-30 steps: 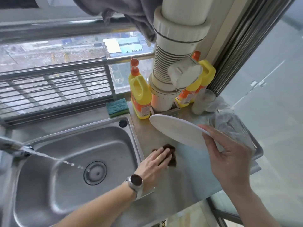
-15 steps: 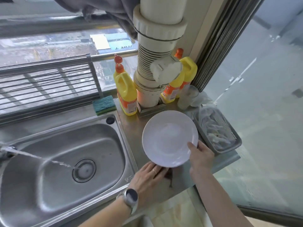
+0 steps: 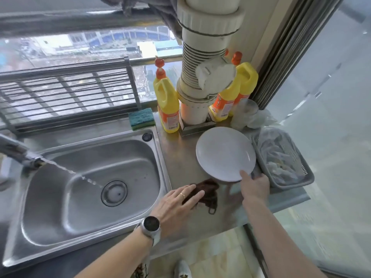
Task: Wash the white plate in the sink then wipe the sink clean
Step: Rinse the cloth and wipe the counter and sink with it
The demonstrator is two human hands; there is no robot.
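Gleaming steel counter (image 3: 180, 157) beside window (image 3: 80, 47), sink (image 3: 90, 177).

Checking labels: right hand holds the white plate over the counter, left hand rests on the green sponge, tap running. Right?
Not quite. The head view shows the left hand resting on a dark brown cloth; the green sponge lies untouched behind the sink. The right hand holding the white plate and the tap running are correct.
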